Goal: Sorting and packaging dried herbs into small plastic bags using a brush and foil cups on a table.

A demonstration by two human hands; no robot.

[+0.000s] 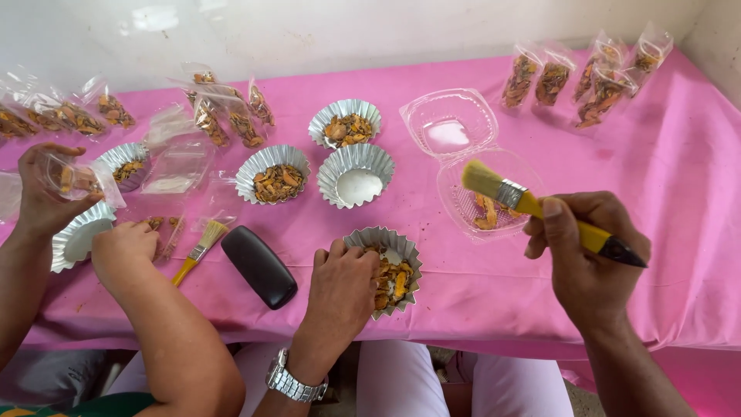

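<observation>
A pink cloth (664,185) covers the table, with sealed bags of orange-brown chips (598,77) lying at the far right and more bags (224,116) at the far left. An open clear clamshell box (451,123) lies right of centre; its near half holds a few chips. Three fluted foil cups sit mid-table: one with chips (346,123) far, one with chips (272,174) to its left, one empty (356,176) beside that.

The left hand (343,289) rests on the near rim of a foil cup (405,251) of chips at the near edge, fingers curled together over the rim. The right hand (587,255) is clamped round a yellow-handled brush (529,202). The brush's long axis runs from the near right up to the far left, bristles over the clamshell's near half, so the cup lies left of and nearer than the bristles, and the left hand is the closer one to it.

A black case (258,266) lies left of the cup. Further left a co-worker's hands (123,247) handle a bag, with a second brush (199,249) lying by them.
</observation>
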